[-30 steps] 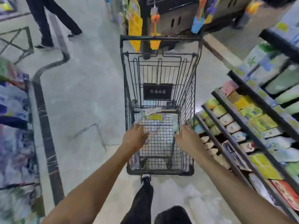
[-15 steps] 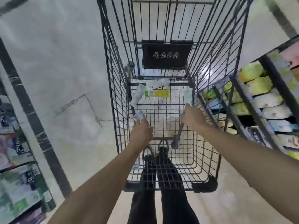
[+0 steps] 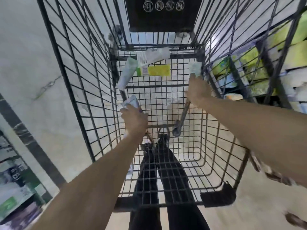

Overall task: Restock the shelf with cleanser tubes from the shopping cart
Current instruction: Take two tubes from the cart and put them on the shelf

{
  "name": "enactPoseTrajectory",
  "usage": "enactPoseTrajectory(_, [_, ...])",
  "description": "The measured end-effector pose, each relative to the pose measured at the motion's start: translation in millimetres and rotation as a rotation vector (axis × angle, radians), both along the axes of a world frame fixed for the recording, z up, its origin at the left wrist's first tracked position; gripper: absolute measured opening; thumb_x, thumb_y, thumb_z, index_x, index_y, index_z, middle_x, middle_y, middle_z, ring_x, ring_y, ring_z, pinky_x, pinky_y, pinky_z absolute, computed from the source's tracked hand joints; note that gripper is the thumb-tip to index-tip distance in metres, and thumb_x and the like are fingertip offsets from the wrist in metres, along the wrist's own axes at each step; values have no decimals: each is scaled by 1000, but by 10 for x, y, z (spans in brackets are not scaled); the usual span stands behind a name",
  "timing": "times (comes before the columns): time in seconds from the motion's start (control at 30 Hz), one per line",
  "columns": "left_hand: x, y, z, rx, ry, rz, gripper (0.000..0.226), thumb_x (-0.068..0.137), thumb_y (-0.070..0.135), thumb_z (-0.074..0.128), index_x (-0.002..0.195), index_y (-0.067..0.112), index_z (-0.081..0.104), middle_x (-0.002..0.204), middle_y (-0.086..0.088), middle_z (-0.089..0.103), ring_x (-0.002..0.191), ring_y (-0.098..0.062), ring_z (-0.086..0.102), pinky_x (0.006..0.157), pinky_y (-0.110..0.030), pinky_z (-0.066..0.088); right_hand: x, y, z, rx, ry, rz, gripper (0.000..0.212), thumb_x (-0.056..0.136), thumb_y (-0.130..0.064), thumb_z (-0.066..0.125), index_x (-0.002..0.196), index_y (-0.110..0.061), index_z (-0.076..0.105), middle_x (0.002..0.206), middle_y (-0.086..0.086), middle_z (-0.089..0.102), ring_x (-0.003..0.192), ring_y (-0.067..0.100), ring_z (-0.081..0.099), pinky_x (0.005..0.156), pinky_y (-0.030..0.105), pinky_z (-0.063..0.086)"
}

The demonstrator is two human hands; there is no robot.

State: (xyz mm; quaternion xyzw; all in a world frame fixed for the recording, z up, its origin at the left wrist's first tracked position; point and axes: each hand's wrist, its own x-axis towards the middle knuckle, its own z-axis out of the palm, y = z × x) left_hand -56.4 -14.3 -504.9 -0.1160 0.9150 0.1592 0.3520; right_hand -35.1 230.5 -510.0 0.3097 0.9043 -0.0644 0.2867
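Both my arms reach down into a black wire shopping cart point(image 3: 71, 90). My left hand point(image 3: 135, 121) is closed around a pale cleanser tube point(image 3: 131, 102) near the cart's left wall. My right hand point(image 3: 197, 91) grips another pale tube point(image 3: 194, 69) by the right wall. Three more lie at the far end of the cart floor: a white-green tube point(image 3: 127, 74), a white tube point(image 3: 152, 56) and a yellow-labelled one point(image 3: 157, 70). The shelf point(image 3: 259, 63) with packaged goods stands just right of the cart.
A black sign point(image 3: 162, 13) hangs on the cart's far wall. My dark-trousered legs point(image 3: 163, 178) show through the cart floor. Another rack of goods point(image 3: 15, 178) stands at the lower left. Pale stone floor point(image 3: 25, 52) lies left of the cart.
My head has dropped closer into the cart, so everything looks larger. Both hands went deeper in and closed on a tube each; a second ago they hovered near the cart's rear edge.
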Motion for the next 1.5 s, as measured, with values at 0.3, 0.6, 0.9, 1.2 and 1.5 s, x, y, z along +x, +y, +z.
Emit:
enactPoseTrajectory(0.3, [-132, -14, 321, 494, -143, 496, 46, 88, 7, 68, 132, 6, 55, 111, -11, 66, 99, -30, 69, 76, -35, 59, 59, -112, 406, -518, 309, -734, 72, 86, -3, 74, 149, -15, 40, 125, 9, 57, 97, 24, 59, 51, 14, 48])
enactPoseTrajectory(0.6, [-269, 51, 2209, 1225, -501, 584, 40, 99, 8, 46, 139, 11, 53, 123, -19, 65, 106, -32, 64, 86, -50, 56, 475, -455, 2335, -1498, 779, -1377, 58, 87, 19, 51, 131, -18, 59, 125, 21, 67, 121, 45, 62, 82, 50, 62])
enactPoseTrajectory(0.9, [-8, 355, 3922, 1326, -473, 97, 74, 76, -5, 71, 145, 10, 49, 128, -23, 66, 103, -36, 68, 77, -44, 58, 1234, -627, 4115, -1398, 1279, -1290, 68, 76, 5, 73, 138, -8, 52, 114, 22, 72, 99, 39, 65, 73, 46, 59])
enactPoseTrajectory(1.2, [1001, 783, 5066, 1415, -535, -252, 62, 77, -3, 80, 135, 5, 59, 120, -23, 70, 100, -35, 67, 81, -46, 57, 2562, -887, 5227, -970, 1574, -1235, 66, 68, -12, 86, 127, -20, 60, 114, 8, 77, 105, 37, 73, 95, 63, 55])
enactPoseTrajectory(1.5, [2241, 1136, 5574, 1438, -504, -576, 51, 88, 0, 72, 133, 18, 57, 126, -7, 72, 114, -27, 70, 95, -48, 56, 3974, -1087, 5659, -744, 1806, -1242, 55, 81, -8, 83, 129, -17, 59, 116, 12, 75, 107, 35, 72, 94, 57, 57])
